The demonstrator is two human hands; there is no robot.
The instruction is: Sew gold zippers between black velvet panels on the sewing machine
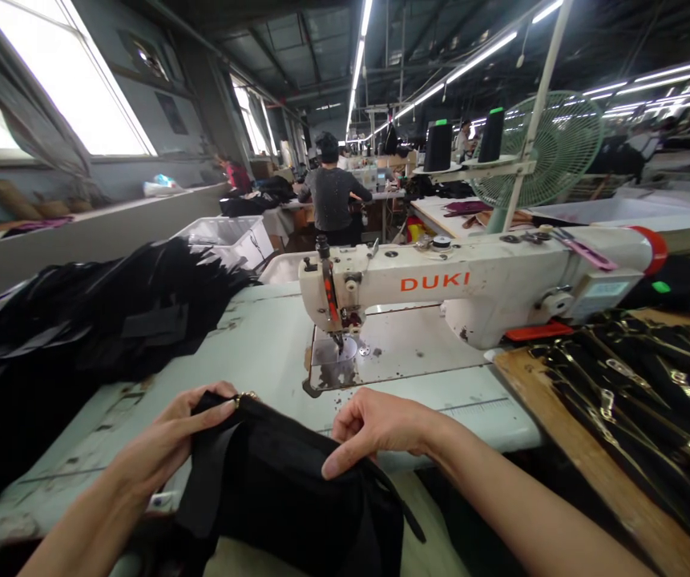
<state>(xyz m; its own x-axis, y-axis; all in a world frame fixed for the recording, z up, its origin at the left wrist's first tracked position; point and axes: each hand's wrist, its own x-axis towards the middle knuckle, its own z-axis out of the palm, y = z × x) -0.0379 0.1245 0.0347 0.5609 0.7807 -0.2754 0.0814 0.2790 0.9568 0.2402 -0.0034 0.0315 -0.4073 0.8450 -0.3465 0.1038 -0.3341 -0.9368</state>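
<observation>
Where the black fabric piece (284, 481) sits before the near edge of the tabletop (260, 328), I record the left hand (185, 429) pinching its corner beside a gold-coloured fitting (248, 396); the right hand (372, 429), half-curled, meets its upper edge, whether gripping I cannot tell. Beyond stands the sewing machine (393, 280).

Bare hands (381, 423), bare forearms (501, 481)

Left hand (179, 429) and right hand (376, 425) in thumb-and-finger pinches (both forearms (95, 506) bare), apart.
</observation>
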